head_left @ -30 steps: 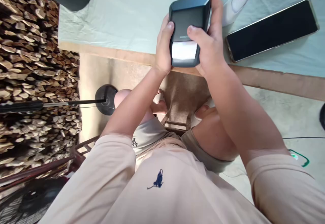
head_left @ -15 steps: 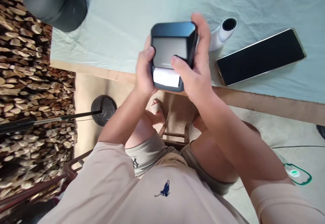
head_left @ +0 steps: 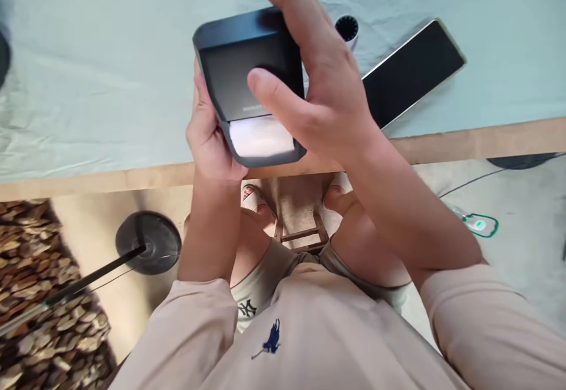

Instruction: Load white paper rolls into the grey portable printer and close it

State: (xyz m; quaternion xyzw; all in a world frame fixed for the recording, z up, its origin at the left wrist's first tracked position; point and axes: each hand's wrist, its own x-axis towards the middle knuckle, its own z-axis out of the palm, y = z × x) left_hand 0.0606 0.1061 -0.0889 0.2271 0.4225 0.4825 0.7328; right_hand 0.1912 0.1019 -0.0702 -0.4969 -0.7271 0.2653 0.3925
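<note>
A dark, boxy device (head_left: 234,66) with a black front panel and a white strip in its lower slot is held up over the table's near edge. My left hand (head_left: 207,131) is wrapped round its left side and lower corner. The fingers behind the device are hidden. At the right side is my right hand (head_left: 327,89), thumb out over the panel and forefinger stretched past the top edge. It looks spread rather than gripping; whether the thumb touches the panel is unclear. Blurred pale lettering shows on the panel.
On the pale green cloth (head_left: 110,72) lie a black phone-like slab (head_left: 415,72) and a white tube (head_left: 347,29) with a dark ribbed end, partly behind my right hand. Below stand a round black stand base (head_left: 148,243) with a pole, and stacked firewood (head_left: 39,296).
The device has come closer to me and left in view, tilting slightly. My right hand has loosened from its side and opened, forefinger rising past the top. The view has turned.
</note>
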